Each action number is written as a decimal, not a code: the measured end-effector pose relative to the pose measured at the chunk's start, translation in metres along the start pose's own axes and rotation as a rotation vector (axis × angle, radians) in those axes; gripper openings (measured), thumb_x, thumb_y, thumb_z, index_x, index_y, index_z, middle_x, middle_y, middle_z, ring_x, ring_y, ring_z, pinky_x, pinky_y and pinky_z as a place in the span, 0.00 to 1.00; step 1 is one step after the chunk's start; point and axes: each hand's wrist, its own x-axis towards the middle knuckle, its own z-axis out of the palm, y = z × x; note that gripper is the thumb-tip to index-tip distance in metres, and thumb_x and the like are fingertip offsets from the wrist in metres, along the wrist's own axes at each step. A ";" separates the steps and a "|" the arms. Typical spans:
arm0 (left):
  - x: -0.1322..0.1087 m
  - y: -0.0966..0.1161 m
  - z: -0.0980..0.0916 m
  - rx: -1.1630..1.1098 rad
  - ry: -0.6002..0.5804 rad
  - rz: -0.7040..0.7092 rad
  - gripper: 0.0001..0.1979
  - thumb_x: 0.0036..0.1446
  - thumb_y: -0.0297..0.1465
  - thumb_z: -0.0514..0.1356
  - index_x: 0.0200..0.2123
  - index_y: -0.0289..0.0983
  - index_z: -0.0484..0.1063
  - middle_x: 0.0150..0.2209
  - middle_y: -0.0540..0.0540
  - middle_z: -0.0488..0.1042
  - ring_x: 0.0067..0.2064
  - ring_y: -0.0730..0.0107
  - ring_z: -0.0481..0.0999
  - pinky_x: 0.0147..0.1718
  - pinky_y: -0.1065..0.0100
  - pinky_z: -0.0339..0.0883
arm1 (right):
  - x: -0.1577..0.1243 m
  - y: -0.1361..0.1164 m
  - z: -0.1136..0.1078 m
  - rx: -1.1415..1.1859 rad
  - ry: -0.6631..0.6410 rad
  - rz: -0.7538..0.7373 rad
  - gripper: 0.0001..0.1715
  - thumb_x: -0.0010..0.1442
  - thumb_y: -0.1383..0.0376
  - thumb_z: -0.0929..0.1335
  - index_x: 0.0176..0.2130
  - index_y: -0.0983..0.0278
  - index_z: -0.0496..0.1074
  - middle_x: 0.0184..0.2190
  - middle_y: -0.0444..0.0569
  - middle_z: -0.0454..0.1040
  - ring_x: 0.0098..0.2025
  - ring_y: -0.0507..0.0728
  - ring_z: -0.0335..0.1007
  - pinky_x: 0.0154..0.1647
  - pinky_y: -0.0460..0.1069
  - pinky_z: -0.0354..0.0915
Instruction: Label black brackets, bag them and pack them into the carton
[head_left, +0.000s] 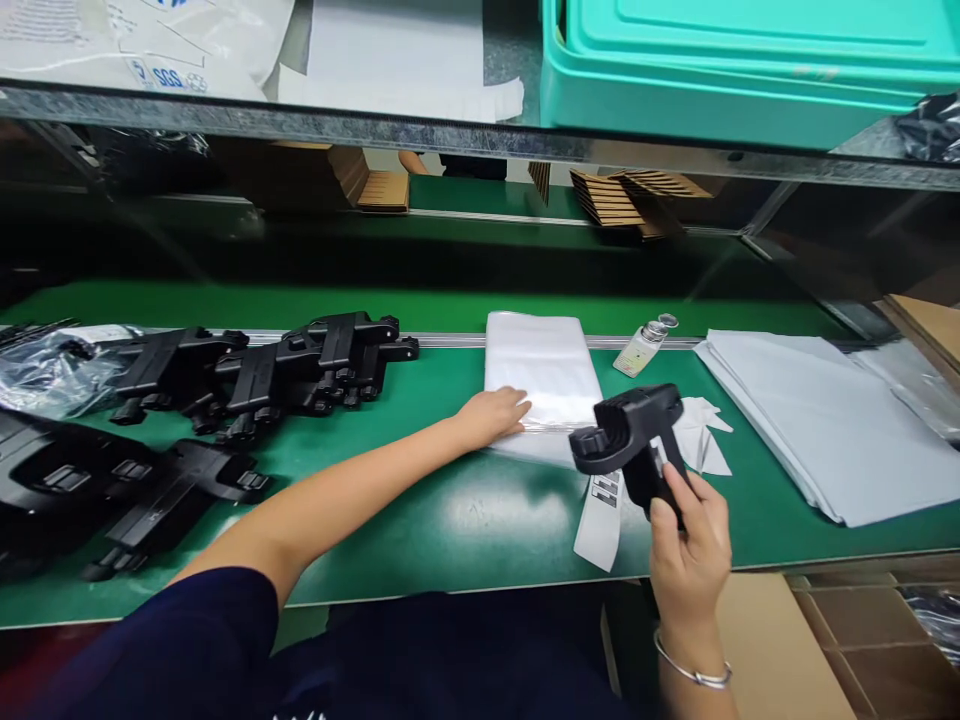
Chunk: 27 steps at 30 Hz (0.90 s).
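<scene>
My right hand [691, 545] is wrapped round the lower part of a black plastic bracket [637, 430], held up over the front of the bench. The bracket has a ribbed jaw and a round knob at its left end, with a small pale label near my thumb and finger. My left hand [491, 417] reaches out to a stack of clear plastic bags [541, 360], its fingers stretched over the stack's lower left edge. A strip of printed labels [598, 525] lies below the bracket, and crumpled white paper [701, 435] is just behind it.
Several similar black brackets [259, 375] lie on the left of the green bench [420, 540]. White sheets [832, 420] are stacked at the right, near a small bottle [645, 345]. Overhead, a metal shelf [420, 125] carries a teal bin [712, 100]. Another person's arm [411, 161] shows behind.
</scene>
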 end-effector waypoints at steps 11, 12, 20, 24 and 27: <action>0.006 -0.006 -0.012 -0.086 -0.033 -0.165 0.08 0.60 0.29 0.54 0.36 0.38 0.73 0.38 0.45 0.80 0.39 0.63 0.78 0.32 0.69 0.67 | -0.019 0.019 -0.008 0.017 0.027 0.121 0.22 0.64 0.64 0.66 0.57 0.55 0.71 0.48 0.53 0.70 0.49 0.61 0.69 0.40 0.54 0.70; 0.009 -0.005 -0.017 -0.100 -0.031 -0.199 0.07 0.60 0.31 0.55 0.34 0.38 0.73 0.36 0.46 0.79 0.37 0.63 0.78 0.30 0.70 0.65 | -0.020 0.019 -0.006 0.023 0.021 0.113 0.22 0.64 0.64 0.66 0.57 0.55 0.71 0.48 0.53 0.70 0.49 0.61 0.69 0.41 0.55 0.70; 0.016 -0.008 -0.032 -0.311 -0.095 -0.230 0.11 0.56 0.29 0.55 0.30 0.40 0.79 0.31 0.51 0.81 0.34 0.68 0.78 0.28 0.72 0.63 | -0.018 0.014 0.001 0.047 -0.014 0.087 0.21 0.64 0.65 0.66 0.57 0.56 0.71 0.48 0.54 0.71 0.50 0.61 0.69 0.42 0.55 0.70; 0.022 -0.016 -0.036 -0.363 -0.004 -0.300 0.07 0.53 0.27 0.58 0.29 0.37 0.77 0.30 0.50 0.80 0.32 0.69 0.77 0.29 0.73 0.64 | -0.019 0.013 0.000 0.035 -0.020 0.081 0.21 0.64 0.64 0.66 0.57 0.56 0.71 0.47 0.53 0.71 0.49 0.61 0.69 0.43 0.55 0.70; 0.004 -0.020 -0.055 -0.321 0.179 -0.383 0.09 0.57 0.28 0.54 0.34 0.35 0.74 0.36 0.44 0.78 0.38 0.64 0.76 0.34 0.68 0.65 | -0.019 0.012 -0.002 0.019 -0.032 0.062 0.21 0.64 0.65 0.66 0.57 0.56 0.71 0.47 0.54 0.70 0.49 0.61 0.69 0.43 0.56 0.70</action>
